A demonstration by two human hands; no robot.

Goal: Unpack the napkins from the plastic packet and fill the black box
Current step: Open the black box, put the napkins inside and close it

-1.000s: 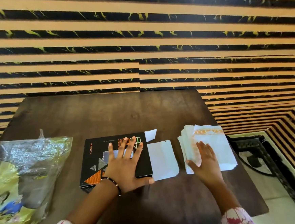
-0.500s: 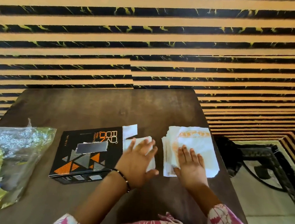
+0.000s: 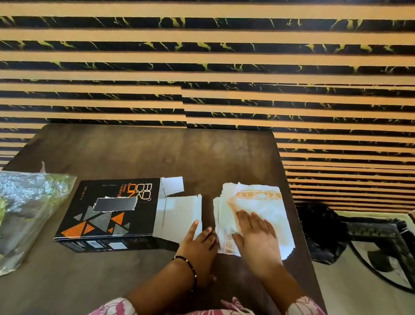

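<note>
The black box [image 3: 112,212] with orange triangles lies flat on the brown table [image 3: 132,151], its white end flaps [image 3: 179,217] open toward the right. A stack of white napkins [image 3: 264,211] with an orange border lies right of the flaps. My right hand [image 3: 255,233] rests flat on the stack's near left part. My left hand [image 3: 201,243] sits at the stack's left edge, fingers against the napkins and next to the large flap. The crumpled plastic packet [image 3: 15,214] lies at the table's left end.
A black and tan striped wall rises behind the table. Right of the table the floor drops away, with a dark bag [image 3: 320,230] and a black metal frame [image 3: 378,240] standing there. A pink patterned garment fills the bottom edge.
My left hand has gone from the box top, across the flap, to the napkin stack's left edge. My right hand stayed on the stack. The camera view shifted right.
</note>
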